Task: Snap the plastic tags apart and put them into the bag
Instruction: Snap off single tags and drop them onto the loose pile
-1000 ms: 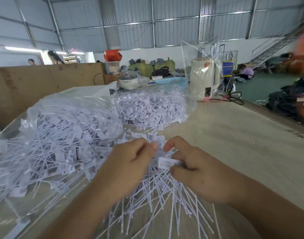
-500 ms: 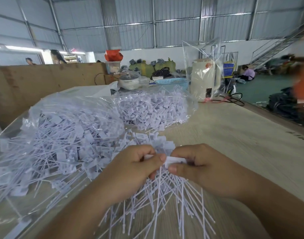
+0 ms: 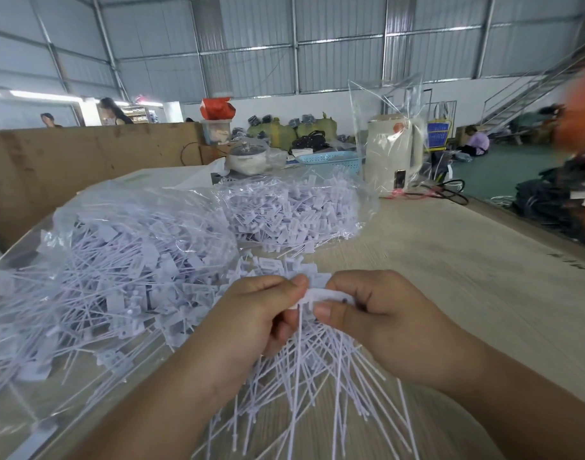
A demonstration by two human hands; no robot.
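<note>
My left hand (image 3: 251, 313) and my right hand (image 3: 380, 313) meet at the middle of the wooden table (image 3: 450, 260). Between them both hands pinch a joined strip of white plastic tags (image 3: 321, 295), whose thin tails fan down toward me. More loose tags (image 3: 284, 265) lie just beyond my fingers. A large clear bag (image 3: 111, 260) full of white tags sits to the left. A second clear bag of tags (image 3: 294, 210) lies further back.
A cream kettle (image 3: 392, 154) wrapped in clear plastic stands at the back right, with black and red cables (image 3: 443, 190) beside it. A blue basket (image 3: 331, 161) and a pot (image 3: 248, 157) stand behind the bags. A brown board (image 3: 68, 161) walls the left side.
Both hands rose slightly and drew closer over the tag strip. The strip turned so its flat heads sit between my thumbs.
</note>
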